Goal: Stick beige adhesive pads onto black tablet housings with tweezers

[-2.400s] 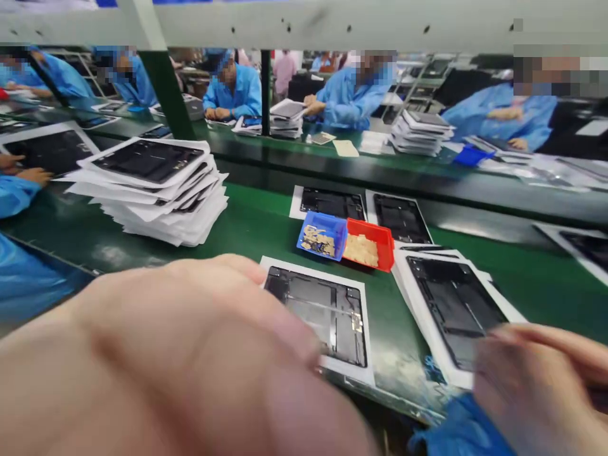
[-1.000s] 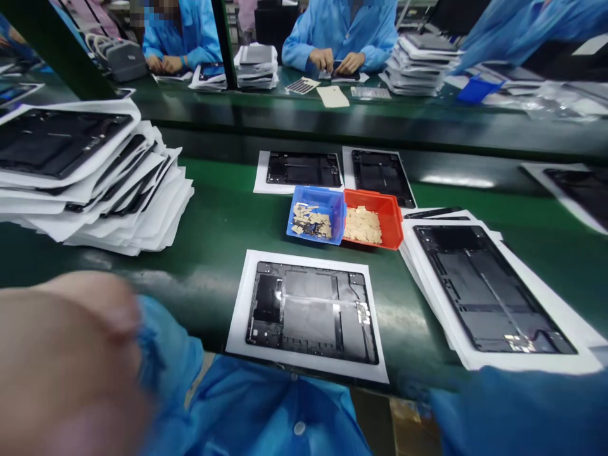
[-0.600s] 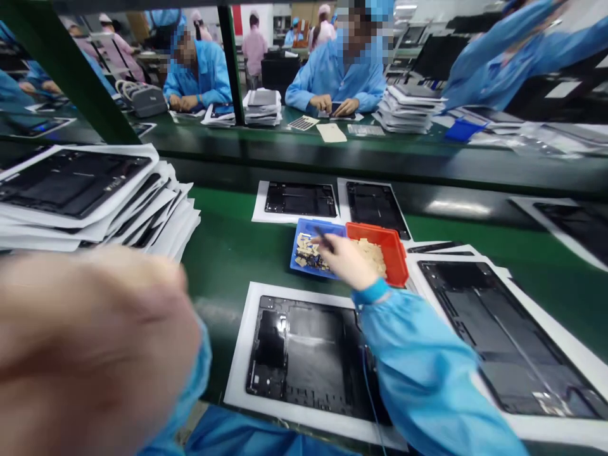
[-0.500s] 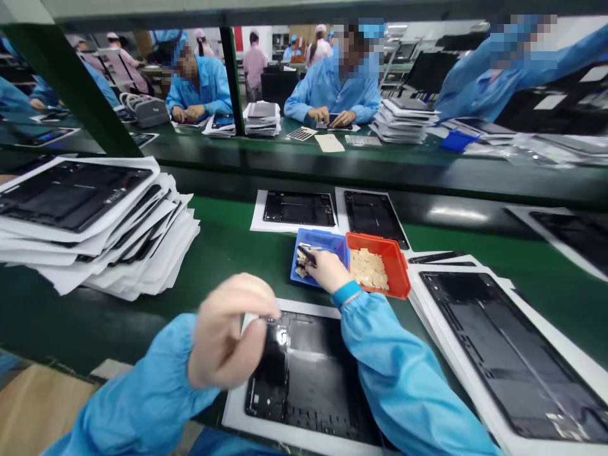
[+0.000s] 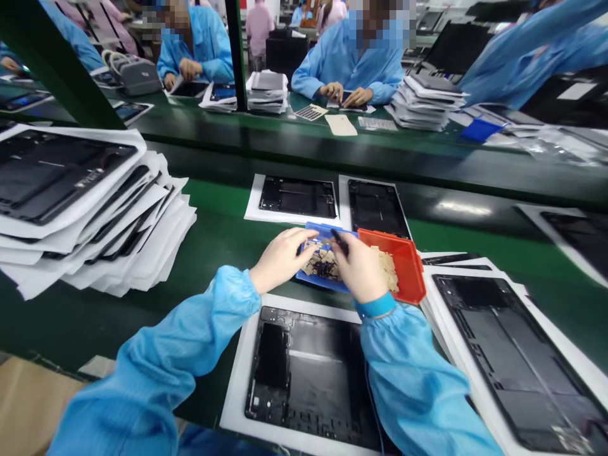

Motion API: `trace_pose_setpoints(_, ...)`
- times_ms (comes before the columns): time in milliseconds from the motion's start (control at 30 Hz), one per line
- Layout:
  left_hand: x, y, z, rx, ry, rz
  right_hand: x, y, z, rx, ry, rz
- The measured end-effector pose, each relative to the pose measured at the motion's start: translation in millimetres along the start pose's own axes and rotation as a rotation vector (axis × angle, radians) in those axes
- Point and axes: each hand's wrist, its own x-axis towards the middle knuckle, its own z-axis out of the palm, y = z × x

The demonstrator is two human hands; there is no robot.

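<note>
My left hand [image 5: 284, 258] reaches over the left rim of a blue bin [image 5: 311, 280], thumb and index finger apart and nothing visible between them. Small tan pieces and thin black bits [image 5: 325, 265] lie in that bin. Above its right side, my right hand [image 5: 363, 266] is closed round a slim black tool [image 5: 339, 242], whose exact kind is hard to make out. In front of me a black tablet housing [image 5: 313, 373] lies on white paper [image 5: 232, 405], partly covered by my right sleeve.
A red bin [image 5: 409, 272] with tan pieces adjoins the blue one. Stacked housings and paper stand at left [image 5: 142, 234] and right [image 5: 517, 354]. Two more housings [image 5: 298, 196] [image 5: 375, 206] lie behind the bins. Co-workers in blue [image 5: 351, 57] sit across the bench.
My left hand has moved from above the housing forward to the blue bin. My right hand has lifted the black tool from among the pieces and shifted right. The view has tilted down.
</note>
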Motion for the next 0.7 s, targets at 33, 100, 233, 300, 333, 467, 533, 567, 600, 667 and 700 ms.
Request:
trace_pose_setpoints(33, 4, 3, 3.7, 0.004, -0.023, -0.001, -2, 1, -5, 0.035, 0.01, -0.012)
trace_pose_setpoints(100, 8, 9, 8.8, -0.042, -0.067, -0.023, -9, 5, -13, 0.172, 0.029, -0.052)
trace_pose_setpoints(233, 6, 19, 12.6, -0.267, -0.101, -0.106, -24, 12, -17, 0.463, 0.256, -0.069)
trace_pose_setpoints(300, 3, 25, 14.3, -0.345, -0.117, -0.115, -32, 14, -16, 0.502, 0.313, -0.041)
trace_pose_setpoints(333, 1, 28, 15.6, -0.368, -0.124, -0.113, -35, 15, -16, 0.533, 0.291, -0.039)
trace_pose_setpoints(467, -2, 39, 24.3, -0.39, -0.13, -0.094, -47, 18, -16, 0.635, 0.185, -0.037)
trace_pose_setpoints(533, -2, 44, 29.2, -0.366, -0.14, -0.081, -51, 23, -16, 0.617, 0.209, -0.017)
trace_pose_setpoints(567, -2, 46, 31.4, -0.343, -0.149, -0.073, -51, 27, -16, 0.603, 0.229, -0.008)
trace_pose_setpoints(600, -1, 48, 33.3, -0.316, -0.157, -0.065, -51, 32, -17, 0.588, 0.252, 0.002)
trace_pose_setpoints(667, 0, 53, 36.4, -0.27, -0.167, -0.066, -46, 47, -19, 0.541, 0.313, 0.034)
trace_pose_setpoints(700, 0, 54, 37.7, -0.254, -0.164, -0.074, -43, 57, -21, 0.507, 0.348, 0.058)
